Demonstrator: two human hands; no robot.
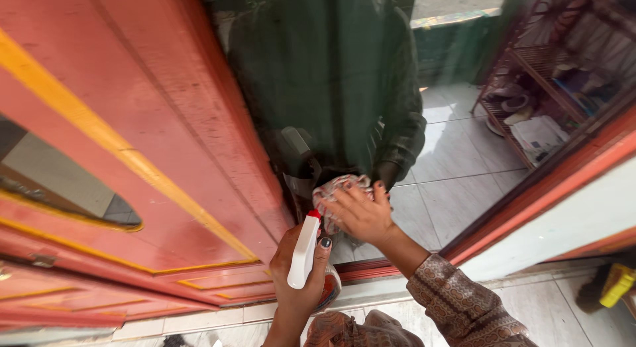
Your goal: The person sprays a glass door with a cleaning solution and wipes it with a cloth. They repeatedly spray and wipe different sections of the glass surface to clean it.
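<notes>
Wiping glass pane (397,115) at 12 o'clock: right hand (363,214) fingers spread flat on patterned cloth (334,188). Left hand (298,267) fingers curled around white spray bottle (303,253) at 6 o'clock. Likely requiring continued cloth pressure.

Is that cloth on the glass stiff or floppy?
Probably floppy: the cloth bunches into folds under the right hand pressed on the glass. It looks light and should slide easily when pushed. Lifted, it would likely droop, not hold shape.

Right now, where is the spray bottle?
In the head view, low centre: the left hand grips the spray bottle, just below the right hand pressing a cloth.
</notes>
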